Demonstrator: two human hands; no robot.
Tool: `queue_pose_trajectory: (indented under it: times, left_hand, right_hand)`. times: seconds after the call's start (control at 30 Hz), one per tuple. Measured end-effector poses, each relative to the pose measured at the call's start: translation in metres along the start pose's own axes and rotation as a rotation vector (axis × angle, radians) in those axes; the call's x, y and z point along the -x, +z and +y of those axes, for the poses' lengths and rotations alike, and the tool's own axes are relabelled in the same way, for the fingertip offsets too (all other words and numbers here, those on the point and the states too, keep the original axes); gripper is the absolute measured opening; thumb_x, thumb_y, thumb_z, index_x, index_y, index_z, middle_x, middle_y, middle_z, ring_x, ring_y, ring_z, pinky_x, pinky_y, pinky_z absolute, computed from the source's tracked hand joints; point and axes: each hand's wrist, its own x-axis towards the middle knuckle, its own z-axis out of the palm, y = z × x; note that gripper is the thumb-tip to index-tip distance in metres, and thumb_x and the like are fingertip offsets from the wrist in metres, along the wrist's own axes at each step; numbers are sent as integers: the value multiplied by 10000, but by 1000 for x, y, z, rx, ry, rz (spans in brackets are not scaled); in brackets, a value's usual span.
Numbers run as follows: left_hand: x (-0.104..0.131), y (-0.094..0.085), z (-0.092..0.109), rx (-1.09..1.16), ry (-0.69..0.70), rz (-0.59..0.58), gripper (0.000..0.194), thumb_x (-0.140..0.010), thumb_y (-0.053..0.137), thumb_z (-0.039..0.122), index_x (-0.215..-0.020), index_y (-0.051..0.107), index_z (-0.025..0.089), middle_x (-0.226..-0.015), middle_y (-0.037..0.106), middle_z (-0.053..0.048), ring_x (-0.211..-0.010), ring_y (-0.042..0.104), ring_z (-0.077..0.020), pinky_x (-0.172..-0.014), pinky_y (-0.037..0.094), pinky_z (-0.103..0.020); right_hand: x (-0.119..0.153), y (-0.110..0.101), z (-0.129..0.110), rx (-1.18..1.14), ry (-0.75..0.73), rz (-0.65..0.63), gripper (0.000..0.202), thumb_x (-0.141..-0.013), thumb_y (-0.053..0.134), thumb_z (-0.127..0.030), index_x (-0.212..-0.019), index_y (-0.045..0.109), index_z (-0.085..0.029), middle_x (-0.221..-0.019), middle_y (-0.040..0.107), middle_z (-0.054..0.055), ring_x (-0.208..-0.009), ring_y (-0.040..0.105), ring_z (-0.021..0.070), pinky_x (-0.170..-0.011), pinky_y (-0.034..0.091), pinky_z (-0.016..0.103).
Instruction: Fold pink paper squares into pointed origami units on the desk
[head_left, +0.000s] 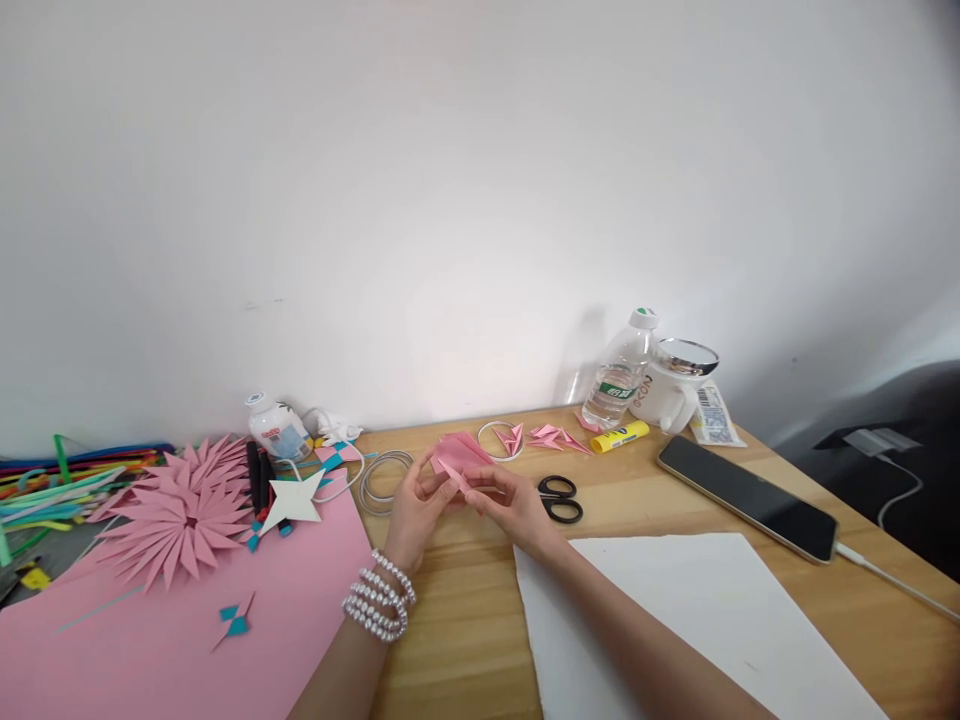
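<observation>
Between my two hands is a small folded piece of pink paper (452,474), pinched at its near edge. My left hand (420,505), with a pearl bracelet (380,597) wound round the wrist, closes its thumb and fingers on the left side. From the right, my right hand (512,505) grips the same fold with thumb and fingertips. Behind the fingers lies a larger pink paper sheet (463,449), partly hidden by them. Black-handled scissors (561,498) rest just right of my right hand, their blades out of sight. Coiled wire rings (382,482) lie left of my left hand.
Pink folded-paper flowers (187,520) and a white paper star (295,498) lie on pink card (300,620). White paper (675,600) is under my right forearm. A glue stick (619,436), water bottle (619,375), mug (671,385) and phone (750,497) stand or lie to the right.
</observation>
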Motion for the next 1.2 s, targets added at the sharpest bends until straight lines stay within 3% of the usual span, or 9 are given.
queue_pose_trajectory:
  times: [0.17,0.33,0.43,0.6,0.73,0.97,1.2]
  left_hand:
    - [0,0,0,-28,-29,19,649,-646,677,259,-1215,389,141,-885,685,-113,-765,653,-222,-701,524,-360]
    - [1,1,4,-66,-51,38,641,-656,666,285,-1224,403,148,-889,684,-108,-832,639,-228,-694,529,-346]
    - [2,3,4,-62,-66,13,688,-643,678,274,-1249,371,165,-936,673,-111,-870,626,-226,-699,527,-339]
    - [2,2,3,-86,-26,5,751,-594,713,222,-1253,356,161,-979,661,-116,-883,620,-208,-765,495,-325]
    - [1,1,3,-137,-18,22,734,-580,715,221,-1232,383,159,-953,668,-110,-864,625,-215,-759,493,-341]
    - [-1,-1,0,-133,17,63,499,-578,705,261,-1027,560,98,-855,687,-108,-796,633,-223,-725,496,-346]
    - [0,-1,2,-121,0,48,374,-588,698,234,-934,625,110,-810,699,-86,-724,635,-201,-638,500,-290]
  right_hand:
    - [-2,-1,5,-16,9,17,294,-675,636,-334,-915,610,-166,-942,635,68,-809,597,185,-684,499,300]
    - [-3,-4,6,28,0,108,269,-702,596,-372,-853,626,-152,-795,653,46,-689,597,162,-637,476,278]
    - [-3,-4,5,69,-20,98,240,-723,572,-373,-777,640,-149,-705,643,32,-646,585,152,-614,468,266]
    - [-2,-2,5,70,-10,24,206,-698,609,-331,-796,647,-154,-810,659,49,-730,599,171,-686,472,284]
    - [1,-1,4,216,-62,67,198,-738,554,-337,-751,646,-162,-748,641,40,-718,587,178,-668,465,290]
    - [0,-5,9,157,-53,311,254,-761,497,-361,-948,508,-190,-676,530,5,-541,511,128,-474,442,232]
    - [-2,-4,13,150,-65,227,190,-708,545,-345,-781,618,-185,-773,586,40,-579,512,133,-490,464,243]
